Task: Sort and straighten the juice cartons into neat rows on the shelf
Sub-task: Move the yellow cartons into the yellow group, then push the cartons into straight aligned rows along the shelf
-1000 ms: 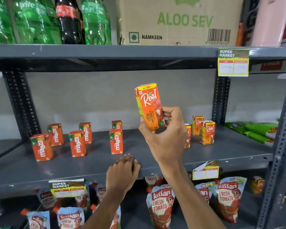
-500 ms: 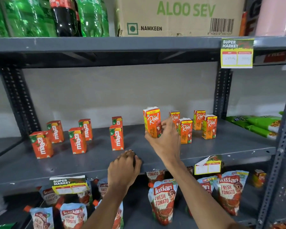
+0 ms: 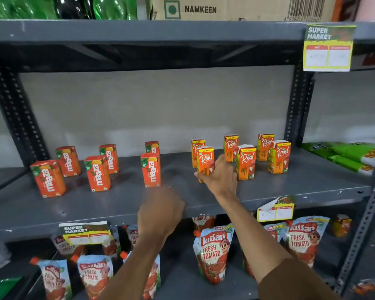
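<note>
My right hand (image 3: 220, 176) grips a Real juice carton (image 3: 205, 159) that stands upright on the grey middle shelf (image 3: 117, 204), in front of another Real carton (image 3: 195, 148). Several more Real cartons (image 3: 246, 161) stand in two rows to its right. Several orange Maaza cartons (image 3: 97, 173) stand in pairs on the left half of the shelf. My left hand (image 3: 159, 210) is blurred at the shelf's front edge, below a Maaza carton (image 3: 151, 169), with its fingers curled and nothing in them.
Green snack packets (image 3: 353, 156) lie at the shelf's right end. Kissan tomato pouches (image 3: 213, 252) fill the shelf below. The shelf above carries bottles and a cardboard box (image 3: 236, 8). Price tags (image 3: 328, 48) hang from the shelf edges.
My right hand has brought the Real carton down from the air and stood it on the shelf, left of the other Real cartons. My left hand has shifted slightly at the shelf edge.
</note>
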